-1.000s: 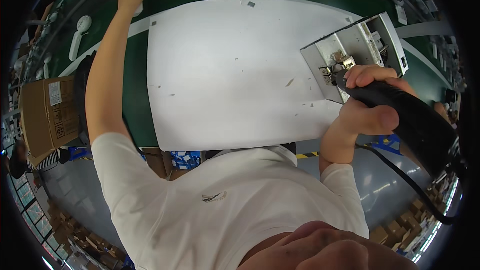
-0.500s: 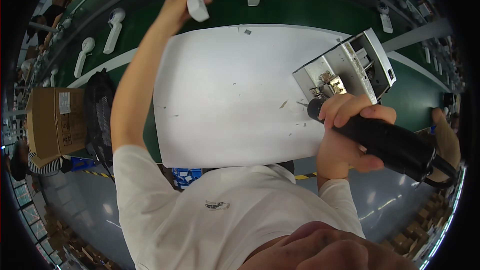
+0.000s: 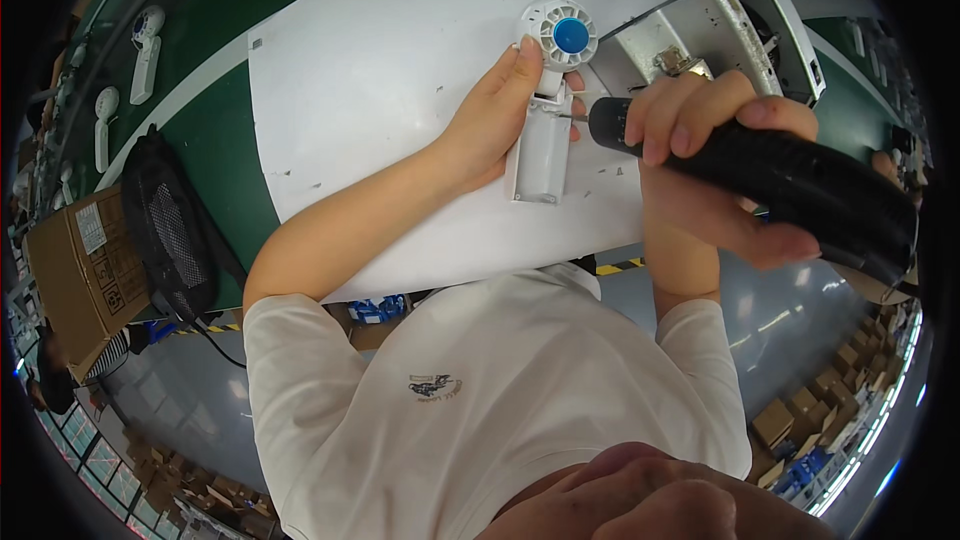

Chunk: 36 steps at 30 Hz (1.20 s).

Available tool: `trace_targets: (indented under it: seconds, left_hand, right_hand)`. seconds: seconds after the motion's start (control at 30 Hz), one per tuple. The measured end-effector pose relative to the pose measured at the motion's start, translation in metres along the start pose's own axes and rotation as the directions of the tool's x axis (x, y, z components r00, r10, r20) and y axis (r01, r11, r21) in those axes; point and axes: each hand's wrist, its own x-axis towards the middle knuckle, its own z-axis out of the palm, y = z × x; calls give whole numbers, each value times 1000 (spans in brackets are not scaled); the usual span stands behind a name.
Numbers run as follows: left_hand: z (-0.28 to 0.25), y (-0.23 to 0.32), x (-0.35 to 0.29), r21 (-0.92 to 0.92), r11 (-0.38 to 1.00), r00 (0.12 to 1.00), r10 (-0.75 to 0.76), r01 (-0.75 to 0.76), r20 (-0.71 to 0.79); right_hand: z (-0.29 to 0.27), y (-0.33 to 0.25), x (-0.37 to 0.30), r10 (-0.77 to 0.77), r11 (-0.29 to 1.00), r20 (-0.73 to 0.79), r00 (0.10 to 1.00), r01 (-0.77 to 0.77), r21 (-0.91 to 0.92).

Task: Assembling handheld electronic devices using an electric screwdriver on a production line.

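My left hand (image 3: 508, 105) is closed around a white handheld fan (image 3: 541, 158), which lies over the white sheet. Its round vented head with a blue centre points away from me, and its hollow, open handle points toward me. My right hand (image 3: 715, 145) grips a black electric screwdriver (image 3: 790, 180), held sideways with its cable end to the right. The thin bit reaches left to the upper end of the fan's handle, just below the head; whether it touches a screw there I cannot tell.
A metal box-like device (image 3: 735, 25) stands at the right behind the screwdriver. The white sheet (image 3: 370, 70) covers the green bench (image 3: 205, 140). More white fans (image 3: 145, 60) lie at the far left. A black mesh backpack (image 3: 170, 225) and a cardboard box (image 3: 85, 270) are at the left.
My left hand has brought the white fan from the far side of the bench back over the sheet, close to the screwdriver. The head view has shifted. My right hand keeps its grip.
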Motion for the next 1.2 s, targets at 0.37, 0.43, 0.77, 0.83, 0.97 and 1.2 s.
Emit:
trace_targets:
  seconds: [0.37, 0.43, 0.77, 0.83, 0.97, 1.2]
  left_hand:
    - [-6, -6, 0, -37, 999, 999, -24, 25, 26]
    - [-6, -7, 0, -19, 999, 998, -35, 36, 43]
    - [-5, -4, 1, 0, 1000, 998, -25, 25, 52]
    - [-2, -2, 2, 2, 1000, 998, -29, 29, 47]
    - [0, -2, 0, 20, 998, 998, -53, 52, 25]
    - [0, -1, 2, 4, 998, 998, -63, 63, 8]
  right_hand:
    - [-2, 34, -6, 75, 997, -50, 996, -74, 32]
    - [-5, 45, -9, 100, 990, -15, 995, -98, 104]
    - [-9, -5, 18, 97, 995, 11, 995, -97, -4]
    - [-16, -23, 23, 22, 988, 28, 999, -17, -154]
    - [-26, -23, 12, -189, 855, -76, 979, 127, -503]
    - [-1, -15, 10, 61, 993, -1, 998, -60, -97]
